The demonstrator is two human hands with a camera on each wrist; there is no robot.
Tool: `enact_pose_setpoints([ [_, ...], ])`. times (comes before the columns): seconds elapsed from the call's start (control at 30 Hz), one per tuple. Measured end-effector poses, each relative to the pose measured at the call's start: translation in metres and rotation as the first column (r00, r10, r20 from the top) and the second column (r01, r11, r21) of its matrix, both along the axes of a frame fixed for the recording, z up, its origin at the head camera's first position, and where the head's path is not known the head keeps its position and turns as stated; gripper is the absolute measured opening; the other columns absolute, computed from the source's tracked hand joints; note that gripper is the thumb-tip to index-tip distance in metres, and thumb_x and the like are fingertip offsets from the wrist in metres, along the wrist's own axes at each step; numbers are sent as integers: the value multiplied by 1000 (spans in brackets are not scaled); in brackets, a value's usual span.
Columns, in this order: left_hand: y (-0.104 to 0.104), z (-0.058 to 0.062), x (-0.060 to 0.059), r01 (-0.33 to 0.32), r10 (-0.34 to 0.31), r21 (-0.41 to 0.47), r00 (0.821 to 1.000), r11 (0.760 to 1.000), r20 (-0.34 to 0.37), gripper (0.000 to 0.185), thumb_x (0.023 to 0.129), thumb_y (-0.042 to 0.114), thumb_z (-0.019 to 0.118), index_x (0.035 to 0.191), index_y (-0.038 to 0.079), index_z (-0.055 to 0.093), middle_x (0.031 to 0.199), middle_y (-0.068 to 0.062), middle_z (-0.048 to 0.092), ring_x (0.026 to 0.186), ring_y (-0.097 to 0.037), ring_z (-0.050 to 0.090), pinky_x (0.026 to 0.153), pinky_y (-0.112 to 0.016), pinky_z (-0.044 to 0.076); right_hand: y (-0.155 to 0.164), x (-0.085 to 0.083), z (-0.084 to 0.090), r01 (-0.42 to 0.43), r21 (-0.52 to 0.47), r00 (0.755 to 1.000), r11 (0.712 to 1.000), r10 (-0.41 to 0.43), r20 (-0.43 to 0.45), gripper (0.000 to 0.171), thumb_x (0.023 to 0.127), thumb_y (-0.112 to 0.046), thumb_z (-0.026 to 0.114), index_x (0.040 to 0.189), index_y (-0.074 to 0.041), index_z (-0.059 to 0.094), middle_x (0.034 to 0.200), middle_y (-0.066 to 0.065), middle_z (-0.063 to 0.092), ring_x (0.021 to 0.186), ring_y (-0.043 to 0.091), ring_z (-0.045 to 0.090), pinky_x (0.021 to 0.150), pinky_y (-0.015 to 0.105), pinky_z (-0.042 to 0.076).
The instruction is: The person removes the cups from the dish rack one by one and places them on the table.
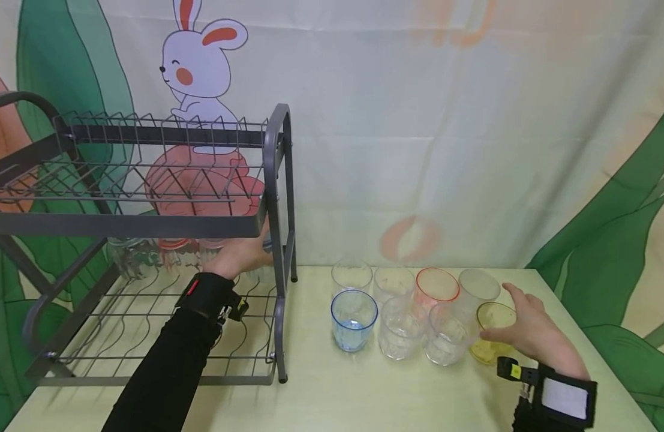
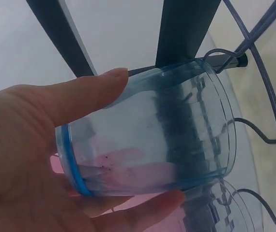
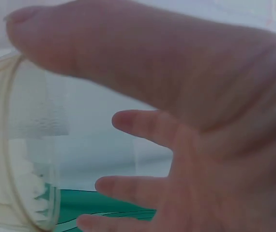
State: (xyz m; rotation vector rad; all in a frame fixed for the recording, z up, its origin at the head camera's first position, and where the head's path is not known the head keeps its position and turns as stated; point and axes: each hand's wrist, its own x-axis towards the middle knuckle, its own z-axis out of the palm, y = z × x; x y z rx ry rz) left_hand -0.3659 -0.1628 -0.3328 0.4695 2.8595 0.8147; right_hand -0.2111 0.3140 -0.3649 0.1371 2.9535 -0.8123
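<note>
My left hand (image 1: 240, 255) reaches under the rack's upper tier and holds a blue-rimmed drinking glass (image 2: 147, 135). In the left wrist view its thumb lies along one side, the fingers around the other, with the blue rim towards the palm. The base end points at the wires of the lower shelf. At the right, my right hand (image 1: 539, 333) is spread beside a yellow glass (image 1: 488, 351), thumb and fingers wide apart. In the right wrist view the thumb tip overlaps the rim of that glass (image 3: 12, 145), and the other fingers stand apart from it.
A dark two-tier dish rack (image 1: 278, 288) stands at the left, with several glasses (image 1: 172, 255) along its lower back. Between rack and right hand are several more glasses, including a blue one (image 1: 353, 324) and a red-rimmed one (image 1: 436, 288). A printed curtain (image 1: 472, 150) hangs behind the table.
</note>
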Motion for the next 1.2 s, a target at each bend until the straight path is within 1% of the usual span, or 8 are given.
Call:
enact_pose_setpoints([
  [0.17, -1, -1, -2, 56, -39, 69, 975, 996, -217, 93, 82, 21, 80, 153, 0, 25, 156, -25, 20, 141, -43, 22, 109, -61, 28, -2, 3, 4, 4, 43, 998, 999, -1, -56, 99, 82, -40, 77, 150, 4, 20, 144, 45, 11, 125, 64, 24, 89, 77, 34],
  [0.33, -8, 0, 1, 48, -16, 94, 951, 994, -308, 81, 78, 24, 84, 140, -4, 40, 127, -25, 48, 109, -39, 47, 95, -55, 42, -8, 3, 5, -37, 63, 992, 997, 44, -118, 87, 87, -42, 73, 150, -1, 29, 146, 42, 14, 130, 61, 21, 91, 77, 31],
  [0.43, -10, 2, 3, 34, -4, 63, 906, 997, -423, 82, 74, 26, 87, 137, -3, 45, 122, -24, 50, 105, -39, 48, 96, -56, 38, -13, 2, 8, -51, 68, 984, 996, 62, -170, 81, 88, -37, 72, 149, 1, 31, 145, 41, 18, 129, 61, 24, 93, 75, 32],
  [0.57, -9, 4, 12, 20, 19, 69, 853, 997, -521, 89, 72, 26, 89, 143, 1, 40, 136, -25, 45, 122, -44, 44, 105, -58, 31, -21, 5, 17, -72, 69, 962, 995, 88, -259, 75, 92, -35, 69, 147, 2, 34, 144, 37, 28, 128, 56, 31, 96, 71, 34],
  [0.77, -16, -1, 32, 36, 58, 168, 850, 985, -524, 94, 79, 28, 84, 153, 12, 27, 148, -21, 36, 124, -43, 45, 101, -53, 39, -39, 14, 30, -131, 42, 929, 991, 137, -345, 71, 94, -43, 65, 147, -4, 38, 146, 28, 34, 131, 49, 34, 97, 67, 36],
  [0.87, -31, -20, 24, 48, 77, 212, 837, 976, -542, 94, 81, 41, 80, 155, 24, 25, 150, -14, 37, 120, -41, 49, 98, -50, 41, -47, 15, 33, -159, 34, 909, 987, 159, -384, 68, 94, -44, 64, 145, -5, 42, 147, 24, 36, 132, 46, 35, 97, 66, 37],
  [1.03, -51, -38, 26, 23, 118, 265, 856, 964, -503, 84, 82, 59, 70, 152, 34, 32, 149, -8, 42, 127, -37, 46, 105, -49, 36, -57, 13, 36, -195, 29, 896, 980, 190, -400, 65, 96, -46, 61, 145, -7, 43, 147, 20, 38, 131, 43, 38, 95, 65, 40],
  [1.2, -44, 1, 82, -81, 159, 198, 892, 977, -422, 83, 87, 56, 67, 153, 18, 34, 146, -23, 41, 128, -47, 40, 101, -61, 34, -64, 12, 37, -227, 2, 888, 974, 208, -409, 63, 95, -46, 61, 144, -10, 44, 147, 15, 39, 132, 39, 39, 96, 61, 41],
])
